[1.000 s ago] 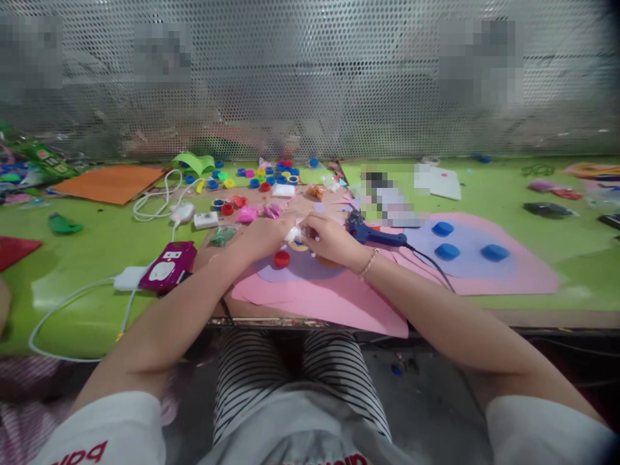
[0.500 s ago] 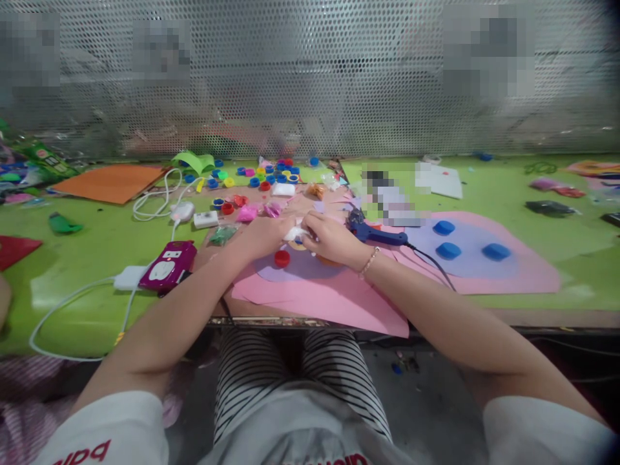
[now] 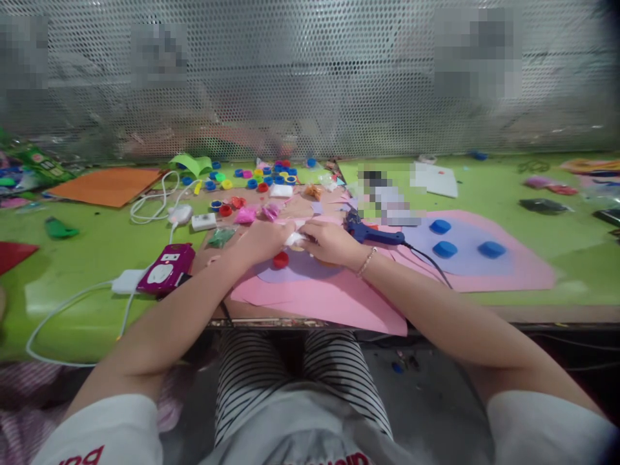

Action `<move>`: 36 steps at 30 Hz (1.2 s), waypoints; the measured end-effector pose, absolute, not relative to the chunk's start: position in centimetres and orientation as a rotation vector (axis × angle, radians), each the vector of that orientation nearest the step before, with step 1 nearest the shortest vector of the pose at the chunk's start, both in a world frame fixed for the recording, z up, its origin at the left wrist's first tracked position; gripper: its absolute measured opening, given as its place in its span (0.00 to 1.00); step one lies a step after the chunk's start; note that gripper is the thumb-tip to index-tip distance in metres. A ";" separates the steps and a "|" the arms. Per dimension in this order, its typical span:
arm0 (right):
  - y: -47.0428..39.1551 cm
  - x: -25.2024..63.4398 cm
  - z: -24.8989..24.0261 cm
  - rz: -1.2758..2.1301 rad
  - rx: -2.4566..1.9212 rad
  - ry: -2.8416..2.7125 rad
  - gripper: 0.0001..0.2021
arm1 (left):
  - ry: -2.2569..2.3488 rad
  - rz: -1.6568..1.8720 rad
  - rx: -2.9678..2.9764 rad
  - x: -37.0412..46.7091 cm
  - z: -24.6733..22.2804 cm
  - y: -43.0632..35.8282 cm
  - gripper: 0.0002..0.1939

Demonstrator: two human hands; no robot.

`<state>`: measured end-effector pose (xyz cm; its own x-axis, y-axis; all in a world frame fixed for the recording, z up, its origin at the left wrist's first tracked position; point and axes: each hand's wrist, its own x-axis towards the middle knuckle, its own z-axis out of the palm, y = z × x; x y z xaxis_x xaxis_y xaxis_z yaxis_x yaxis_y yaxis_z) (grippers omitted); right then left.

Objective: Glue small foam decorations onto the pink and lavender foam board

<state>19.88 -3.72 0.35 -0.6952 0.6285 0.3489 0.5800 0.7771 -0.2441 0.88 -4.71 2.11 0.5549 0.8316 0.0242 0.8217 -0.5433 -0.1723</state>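
Note:
My left hand (image 3: 268,241) and my right hand (image 3: 333,243) meet over the purple paper (image 3: 293,272), fingers closed on a small soft white lump (image 3: 294,239). Whether the lump is clay or tissue is not clear. Below it a pale round edge shows, partly covered by the fingers. A red bottle cap (image 3: 279,260) lies just in front of my left hand. Under my right hand something orange is mostly hidden. A blue glue gun (image 3: 382,236) rests right beside my right hand, its black cord trailing off to the right.
Pink paper (image 3: 329,303) reaches the table's front edge. Blue caps (image 3: 444,248) sit on purple paper at right. Several coloured caps (image 3: 278,179) and small packets (image 3: 246,214) lie behind my hands. A magenta power adapter (image 3: 167,268) with white cables stands left; a perforated metal screen (image 3: 310,77) closes the back.
The fingers of both hands have shifted slightly around the white lump, and the pale round edge beneath is more covered. The whole view has moved a little; other things stay put.

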 end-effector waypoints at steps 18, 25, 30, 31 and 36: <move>-2.5 19.9 0.6 0.482 -0.881 -2.200 0.10 | -1.510 -0.188 -2.761 0.0 2.1 -3.8 0.15; -0.9 20.9 0.4 0.993 -0.954 -1.538 0.07 | -1.737 -0.291 -2.610 -0.2 2.5 -3.8 0.16; -0.4 21.2 0.0 0.866 -0.945 -1.658 0.11 | -1.802 -0.345 -2.573 0.1 2.7 -4.0 0.19; -0.6 21.1 0.0 0.794 -0.944 -1.744 0.12 | -1.799 -0.348 -2.576 0.1 2.7 -4.1 0.19; -2.5 20.6 0.6 0.520 -0.784 -2.134 0.18 | -1.749 -0.379 -2.629 0.1 2.2 -4.0 0.21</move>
